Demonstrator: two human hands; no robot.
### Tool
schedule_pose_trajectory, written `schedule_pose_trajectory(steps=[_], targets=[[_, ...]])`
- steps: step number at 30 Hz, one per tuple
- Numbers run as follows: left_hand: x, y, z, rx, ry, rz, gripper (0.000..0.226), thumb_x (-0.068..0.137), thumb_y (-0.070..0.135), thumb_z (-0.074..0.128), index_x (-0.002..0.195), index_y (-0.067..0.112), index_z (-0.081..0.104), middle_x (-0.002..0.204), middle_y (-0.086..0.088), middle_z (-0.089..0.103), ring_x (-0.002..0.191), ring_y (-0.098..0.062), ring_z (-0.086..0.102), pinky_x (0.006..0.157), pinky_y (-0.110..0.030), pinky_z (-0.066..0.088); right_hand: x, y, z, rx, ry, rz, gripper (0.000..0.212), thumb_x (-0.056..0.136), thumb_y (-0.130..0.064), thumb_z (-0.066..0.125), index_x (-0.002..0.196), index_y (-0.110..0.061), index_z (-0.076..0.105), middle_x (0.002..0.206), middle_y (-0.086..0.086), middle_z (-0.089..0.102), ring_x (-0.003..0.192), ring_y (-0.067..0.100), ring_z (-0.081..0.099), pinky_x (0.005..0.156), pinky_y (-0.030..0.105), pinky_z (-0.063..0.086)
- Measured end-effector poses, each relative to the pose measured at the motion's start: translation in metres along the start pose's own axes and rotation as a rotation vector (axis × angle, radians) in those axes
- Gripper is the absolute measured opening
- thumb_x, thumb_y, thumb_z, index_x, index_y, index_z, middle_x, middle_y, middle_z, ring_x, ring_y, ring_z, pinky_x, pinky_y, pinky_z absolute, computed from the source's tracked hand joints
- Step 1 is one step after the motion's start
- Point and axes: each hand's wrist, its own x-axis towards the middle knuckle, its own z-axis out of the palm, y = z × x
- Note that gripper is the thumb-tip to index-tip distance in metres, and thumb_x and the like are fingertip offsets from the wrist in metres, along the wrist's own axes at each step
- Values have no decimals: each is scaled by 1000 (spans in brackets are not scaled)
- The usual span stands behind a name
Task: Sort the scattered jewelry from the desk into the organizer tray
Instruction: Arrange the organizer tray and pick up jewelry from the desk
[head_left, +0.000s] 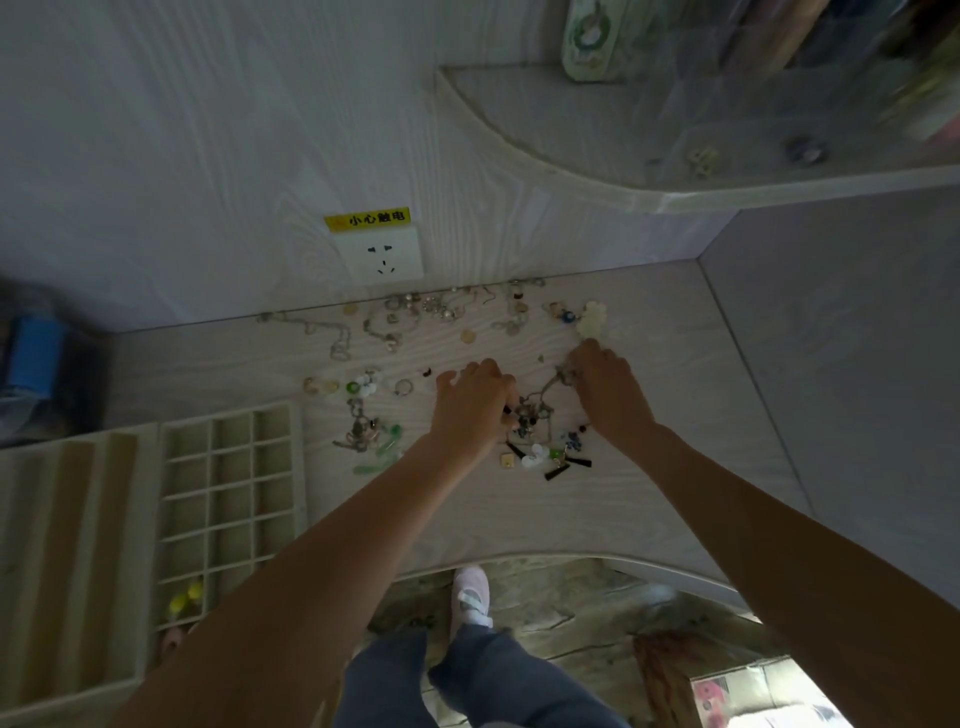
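**Both hands on a tangled chain**

The left hand (475, 410) and right hand (608, 395) each pinch an end of a chain (540, 400), their fingers curled on it. It sags between them, running left to right across the desk (675, 415). Its middle is a dark knot, hard to make out. More jewelry (395, 322) lies scattered toward the wall. The tray (228, 483) sits at the left, its near edge hidden by the left forearm.
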Motion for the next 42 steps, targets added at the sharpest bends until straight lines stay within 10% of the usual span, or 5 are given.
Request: schedule_pose_trajectory(steps=[10,18,25,37,42], targets=[[15,18,-39,-487,17,-38,35,93,13,54,127,10,51,129,-8,53,120,-19,50,96,-20,34,3,-25,-76,443,235,-90,15,96,-2,40,101,-6,53,100,13,53,79,21,57,68,20,45],[-6,23,-80,-1044,-76,-124,5,88,18,62,93,19,61,107,-6,65,103,-19,60,89,-30,47,-12,-73,-109,1204,-111,12,21,94,4,43,85,-10,56,64,-2,61,61,7,63,76,31,55],[-52,-24,-110,-1290,-43,-258,14,88,8,62,102,9,60,104,-15,66,99,-25,65,89,-34,53,-16,-135,-98,1547,-418,18,20,94,4,42,91,-5,59,63,6,60,61,14,59,67,30,59],[-186,-166,-158,-1786,441,-429,18,94,0,43,96,12,57,67,-4,61,59,-12,63,56,-21,52,-33,-315,-20,1014,-813,-214,26,89,11,48,95,-8,64,70,5,71,60,12,66,56,18,52],[-250,-235,-165,-1765,520,-451,26,95,2,42,104,15,63,77,-5,66,70,-16,63,68,-23,49,-57,-399,27,997,-954,-235,41,88,11,43,89,-17,73,88,12,68,79,24,63,83,39,54]])
